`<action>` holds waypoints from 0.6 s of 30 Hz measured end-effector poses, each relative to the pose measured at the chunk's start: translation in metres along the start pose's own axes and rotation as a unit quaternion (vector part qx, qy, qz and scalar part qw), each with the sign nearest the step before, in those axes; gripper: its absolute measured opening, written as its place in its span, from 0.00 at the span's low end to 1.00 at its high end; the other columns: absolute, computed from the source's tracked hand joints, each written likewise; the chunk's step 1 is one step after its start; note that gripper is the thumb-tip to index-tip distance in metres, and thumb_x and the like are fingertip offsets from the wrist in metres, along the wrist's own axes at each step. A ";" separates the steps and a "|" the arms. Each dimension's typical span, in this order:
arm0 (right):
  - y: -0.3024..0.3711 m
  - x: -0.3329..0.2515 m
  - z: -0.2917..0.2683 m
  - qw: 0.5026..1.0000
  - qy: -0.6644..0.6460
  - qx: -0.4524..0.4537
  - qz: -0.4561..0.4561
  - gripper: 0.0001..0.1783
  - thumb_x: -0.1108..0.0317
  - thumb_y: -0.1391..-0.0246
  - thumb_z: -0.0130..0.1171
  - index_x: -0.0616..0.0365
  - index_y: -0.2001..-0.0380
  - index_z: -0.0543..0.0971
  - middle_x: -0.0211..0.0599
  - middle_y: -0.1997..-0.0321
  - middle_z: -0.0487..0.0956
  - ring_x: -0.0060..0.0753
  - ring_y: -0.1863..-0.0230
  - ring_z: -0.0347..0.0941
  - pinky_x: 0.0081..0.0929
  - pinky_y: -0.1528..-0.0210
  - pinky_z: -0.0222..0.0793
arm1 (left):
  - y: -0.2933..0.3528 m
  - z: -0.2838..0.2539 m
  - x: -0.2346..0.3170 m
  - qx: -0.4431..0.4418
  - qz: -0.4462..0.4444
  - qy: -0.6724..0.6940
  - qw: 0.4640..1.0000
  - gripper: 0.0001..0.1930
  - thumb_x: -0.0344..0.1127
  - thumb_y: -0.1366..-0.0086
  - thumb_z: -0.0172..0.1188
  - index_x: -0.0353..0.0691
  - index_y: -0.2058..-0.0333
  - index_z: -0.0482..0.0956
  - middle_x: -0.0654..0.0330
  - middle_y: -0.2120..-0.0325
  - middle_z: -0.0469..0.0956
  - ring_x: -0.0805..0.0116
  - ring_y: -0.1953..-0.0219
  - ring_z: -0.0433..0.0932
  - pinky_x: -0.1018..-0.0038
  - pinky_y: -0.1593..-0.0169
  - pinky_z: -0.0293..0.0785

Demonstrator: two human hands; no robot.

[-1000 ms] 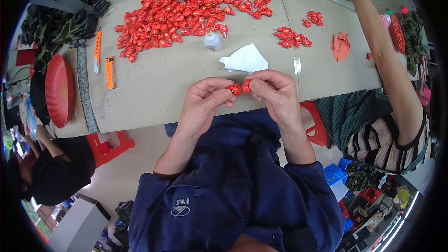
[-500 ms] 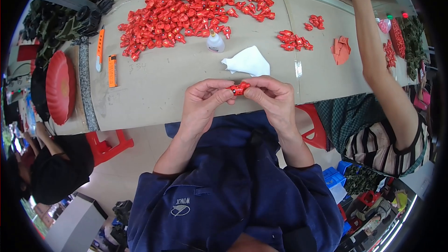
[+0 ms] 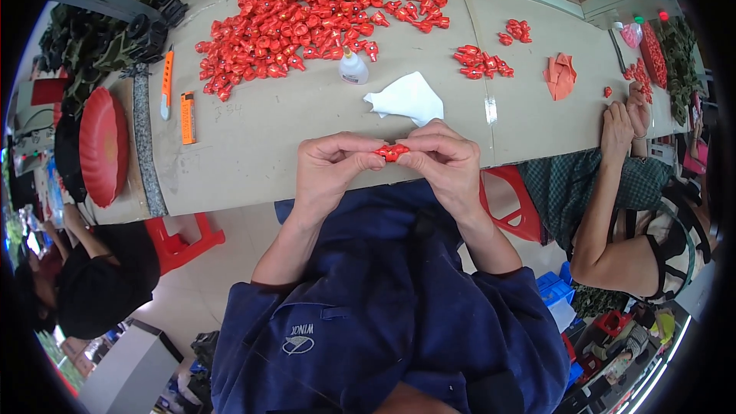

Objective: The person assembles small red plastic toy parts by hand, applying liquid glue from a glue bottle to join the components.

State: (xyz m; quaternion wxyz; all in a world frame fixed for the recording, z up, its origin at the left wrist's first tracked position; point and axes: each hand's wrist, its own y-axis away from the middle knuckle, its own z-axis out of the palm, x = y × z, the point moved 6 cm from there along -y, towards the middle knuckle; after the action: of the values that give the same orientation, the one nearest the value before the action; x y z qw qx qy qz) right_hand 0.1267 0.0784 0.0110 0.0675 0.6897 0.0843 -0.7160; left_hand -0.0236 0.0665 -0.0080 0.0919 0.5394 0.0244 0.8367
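Between my two hands, just above the near edge of the table, is a small glossy red plastic part. My left hand pinches its left end between thumb and fingers. Its right end is pinched the same way by my right hand. The fingertips cover both ends, so only the middle shows. Right beyond my hands lies a crumpled white cloth. A small white squeeze bottle stands behind the cloth, at the front of a large heap of similar red parts.
Small groups of red parts and an orange-red sandpaper piece lie to the right. An orange cutter knife and an orange box lie left, near a red scalloped tray. A co-worker's hands work at the right edge.
My hands have turned the red part slightly, and both still pinch it. The co-worker's arm on the right has come back from the far shelf to the table's near edge.
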 end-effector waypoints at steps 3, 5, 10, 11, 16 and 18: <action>0.001 -0.001 -0.001 1.000 -0.021 0.011 0.009 0.09 0.78 0.64 0.63 0.60 0.73 0.80 0.31 0.75 0.75 0.20 0.70 0.66 0.16 0.70 0.63 | 0.000 0.002 0.002 0.001 0.000 -0.004 1.000 0.06 0.18 0.51 0.58 0.30 0.72 0.78 0.55 0.74 0.77 0.74 0.73 0.75 0.82 0.67 0.72; 0.002 -0.002 -0.002 1.000 0.002 0.017 -0.010 0.09 0.78 0.65 0.63 0.60 0.74 0.80 0.31 0.76 0.75 0.21 0.71 0.66 0.17 0.70 0.62 | 0.001 0.003 0.003 0.003 -0.001 -0.002 1.000 0.06 0.18 0.51 0.59 0.30 0.72 0.78 0.55 0.74 0.77 0.74 0.72 0.75 0.82 0.67 0.72; 0.005 -0.022 -0.004 0.978 0.132 0.024 -0.161 0.10 0.77 0.69 0.64 0.57 0.75 0.80 0.30 0.77 0.75 0.24 0.73 0.65 0.19 0.71 0.62 | 0.002 0.009 0.022 -0.059 0.131 -0.107 0.984 0.06 0.18 0.55 0.60 0.33 0.76 0.79 0.55 0.76 0.78 0.69 0.72 0.75 0.78 0.68 0.71; 0.006 -0.023 -0.004 0.971 0.140 0.027 -0.190 0.11 0.77 0.70 0.65 0.56 0.76 0.81 0.29 0.77 0.75 0.25 0.74 0.65 0.19 0.72 0.62 | 0.001 0.009 0.022 -0.060 0.130 -0.107 0.984 0.06 0.18 0.55 0.60 0.33 0.76 0.79 0.55 0.76 0.78 0.69 0.72 0.75 0.78 0.68 0.71; 0.010 -0.030 -0.004 0.953 0.166 0.031 -0.252 0.12 0.75 0.72 0.65 0.54 0.76 0.81 0.28 0.78 0.75 0.26 0.75 0.65 0.19 0.73 0.62 | 0.002 0.012 0.029 -0.094 0.173 -0.128 0.972 0.07 0.20 0.59 0.62 0.34 0.76 0.80 0.55 0.77 0.78 0.67 0.72 0.75 0.77 0.68 0.71; 0.011 -0.033 -0.004 0.946 0.174 0.033 -0.270 0.13 0.74 0.73 0.66 0.53 0.75 0.81 0.27 0.78 0.75 0.26 0.75 0.65 0.19 0.74 0.62 | 0.002 0.014 0.030 -0.092 0.171 -0.124 0.973 0.07 0.20 0.59 0.62 0.34 0.77 0.80 0.55 0.77 0.78 0.66 0.72 0.76 0.77 0.68 0.71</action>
State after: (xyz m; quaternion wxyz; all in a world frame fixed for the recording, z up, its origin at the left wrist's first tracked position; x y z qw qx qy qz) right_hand 0.1345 0.0683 0.0437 -0.1672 0.7566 0.2539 -0.5789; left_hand -0.0233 0.0693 0.0247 -0.0011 0.6245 -0.1575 0.7650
